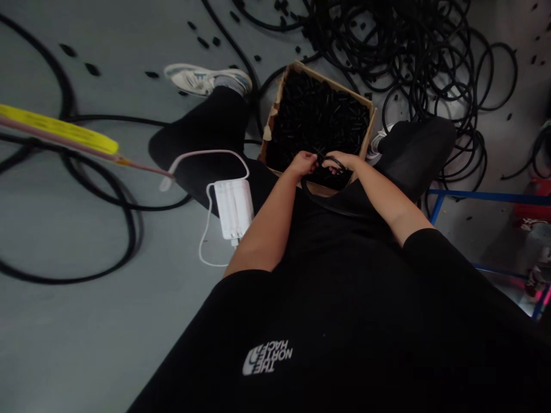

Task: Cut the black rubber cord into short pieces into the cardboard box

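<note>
Both hands meet over the near edge of a cardboard box (pixel 368 133), which sits between my legs and is filled with small black tubular pieces (pixel 321 109). My left hand (pixel 305 163) is closed in a pinch on something small and dark, too small to make out. Close beside it, my right hand (pixel 338 162) is wrapped round a black hose (pixel 321 201). A short loop of this hose shows by the fingers, and a longer stretch curves across my lap. Whether the hose end touches the piece at my left fingers is hidden.
Coiled black hose (pixel 413 69) lies heaped beyond the box, with small black pieces scattered around. More hose (pixel 129 229) loops over the floor at left. A white power bank (pixel 233 209) with a cable rests by my left thigh. A blue metal frame (pixel 491 196) stands right.
</note>
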